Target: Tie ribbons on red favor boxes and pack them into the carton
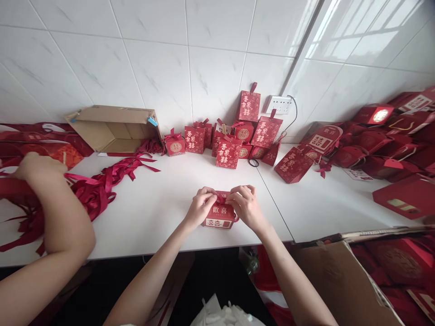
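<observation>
A small red box (pixel 218 222) with white characters and a pale label stands on the white table near its front edge. My left hand (pixel 203 206) is at the box's upper left, thumb and fingers pinched on a dark red ribbon (pixel 221 199) at the top. From the upper right, my right hand (pixel 245 204) pinches the same ribbon. The two hands are slightly apart, with the ribbon's middle between them. A loop of ribbon shows at the box's right side.
Another person's arm (pixel 64 217) reaches in at the left, beside piled red ribbons (pixel 98 188). Behind stand an open cardboard box (pixel 117 131) and several red boxes (pixel 228 154). More red boxes (pixel 370 140) are heaped right, above a carton (pixel 343 276).
</observation>
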A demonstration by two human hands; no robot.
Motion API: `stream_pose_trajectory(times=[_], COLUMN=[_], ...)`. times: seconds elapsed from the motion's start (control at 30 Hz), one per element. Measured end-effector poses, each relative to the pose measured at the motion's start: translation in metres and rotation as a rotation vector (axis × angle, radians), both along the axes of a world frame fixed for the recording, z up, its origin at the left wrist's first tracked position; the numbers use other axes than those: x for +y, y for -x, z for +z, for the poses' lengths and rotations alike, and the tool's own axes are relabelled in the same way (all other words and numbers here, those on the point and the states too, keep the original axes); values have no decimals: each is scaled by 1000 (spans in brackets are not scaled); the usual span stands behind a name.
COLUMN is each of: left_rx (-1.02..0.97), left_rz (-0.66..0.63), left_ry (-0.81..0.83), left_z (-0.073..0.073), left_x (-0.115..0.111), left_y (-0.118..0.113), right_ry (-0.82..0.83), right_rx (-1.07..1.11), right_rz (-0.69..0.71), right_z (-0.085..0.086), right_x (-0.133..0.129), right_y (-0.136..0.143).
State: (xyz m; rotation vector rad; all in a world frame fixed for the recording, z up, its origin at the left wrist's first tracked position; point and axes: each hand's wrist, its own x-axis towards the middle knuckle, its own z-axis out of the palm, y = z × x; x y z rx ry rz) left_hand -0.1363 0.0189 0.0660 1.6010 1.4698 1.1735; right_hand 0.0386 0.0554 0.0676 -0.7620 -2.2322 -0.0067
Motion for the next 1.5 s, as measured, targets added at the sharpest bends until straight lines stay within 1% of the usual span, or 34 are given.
stream_pose_trajectory(times=[0.13,0.27,0.33,0.5,0.7,0.83,1.0,1.13,1.23,1.33,1.4,1.43,1.5], left_rx=[153,308,302,185,193,180,179,220,284,338,365,382,412], left_rz=[41,85,77,18,37,25,40,101,167,226,236,230,210], left_ry=[-71,-106,-108,-85,-65,-45,-42,-76,-131,-215,-258,-271,-284], left_z=[3,5,4,2,2,4,6,2,-3,-5,-4,-3,-2], left_x=[-3,-3,-1,0,-1,-1,-1,-6,-12,-19,-23,-24,-27], left_y=[0,-2,-1,3,5,4,4,8,8,5,0,-2,-4], right_ry=[8,34,36,47,72,90,7,-49,-131,-182,-145,-93,78], right_rx=[-4,-11,-25,-67,-74,-91,-124,-111,-121,-160,-127,-83,15], right_rz=[6,4,2,-6,-41,1,37,45,63,79,47,10,-93], right_z=[2,6,7,6,4,9,10,6,4,5,5,5,5], right_x=[2,-1,-2,-2,0,-3,-4,-2,-5,-12,-18,-20,-25], right_y=[-2,0,2,3,-2,-1,4,-4,-13,-16,-13,-11,-5])
